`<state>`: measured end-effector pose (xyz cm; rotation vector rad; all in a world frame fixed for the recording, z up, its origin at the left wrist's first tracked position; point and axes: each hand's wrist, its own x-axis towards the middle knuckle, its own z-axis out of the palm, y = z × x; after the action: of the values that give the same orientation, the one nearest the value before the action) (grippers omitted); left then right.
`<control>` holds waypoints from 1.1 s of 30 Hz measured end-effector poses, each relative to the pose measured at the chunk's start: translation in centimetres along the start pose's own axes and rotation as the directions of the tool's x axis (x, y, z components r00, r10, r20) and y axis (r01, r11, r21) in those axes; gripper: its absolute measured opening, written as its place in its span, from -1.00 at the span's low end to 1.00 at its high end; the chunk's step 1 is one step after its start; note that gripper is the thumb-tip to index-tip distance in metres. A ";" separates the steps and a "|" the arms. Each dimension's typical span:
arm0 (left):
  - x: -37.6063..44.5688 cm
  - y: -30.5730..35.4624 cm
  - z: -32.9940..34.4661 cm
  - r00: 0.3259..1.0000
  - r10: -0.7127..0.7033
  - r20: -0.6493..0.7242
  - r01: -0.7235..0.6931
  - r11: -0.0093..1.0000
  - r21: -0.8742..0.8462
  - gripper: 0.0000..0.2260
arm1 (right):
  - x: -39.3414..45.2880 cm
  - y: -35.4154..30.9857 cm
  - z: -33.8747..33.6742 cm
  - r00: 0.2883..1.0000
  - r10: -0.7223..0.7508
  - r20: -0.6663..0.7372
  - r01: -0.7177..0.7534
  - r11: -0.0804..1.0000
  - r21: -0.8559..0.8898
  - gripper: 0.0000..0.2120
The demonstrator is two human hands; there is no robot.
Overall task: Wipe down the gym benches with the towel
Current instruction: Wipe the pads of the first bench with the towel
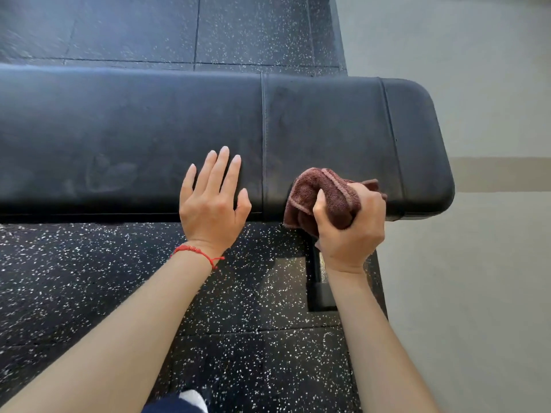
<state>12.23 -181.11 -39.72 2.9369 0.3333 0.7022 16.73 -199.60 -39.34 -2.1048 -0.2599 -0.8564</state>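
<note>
Two hands at the black worktop (134, 129)

The right hand (351, 225) squeezes the brown towel (313, 192) at the worktop's near edge. The left hand (213, 204) lies flat, fingers spread, just left of the towel.

Black padded bench (149, 129), crumpled maroon towel (322, 195) on its near edge

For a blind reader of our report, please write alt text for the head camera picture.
A person's right hand grips a bunched brown towel at the near edge of a black padded gym bench, near its rounded end. The left hand, with a red string bracelet at the wrist, rests flat on the pad beside it, above speckled black rubber flooring.
</note>
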 end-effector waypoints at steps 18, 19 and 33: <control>-0.5 0.0 1.9 0.955 0.021 -0.297 -0.021 1.000 0.004 -0.63 | -1.6 1.7 2.6 0.898 -0.156 -0.413 0.220 0.969 0.113 -0.74; -0.4 0.0 2.0 0.953 0.019 -0.301 -0.020 1.000 0.002 -0.62 | -1.7 1.6 2.7 0.892 -0.149 -0.426 0.220 0.968 0.123 -0.75; -0.4 -0.1 2.2 0.941 0.025 -0.339 -0.026 1.000 0.003 -0.60 | -4.5 1.8 4.5 0.846 -0.448 -0.289 0.498 0.858 0.127 -0.65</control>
<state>12.88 -181.25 -41.87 2.8139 0.3213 1.2151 16.36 -196.81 -45.31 -1.7416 -0.7252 -1.3187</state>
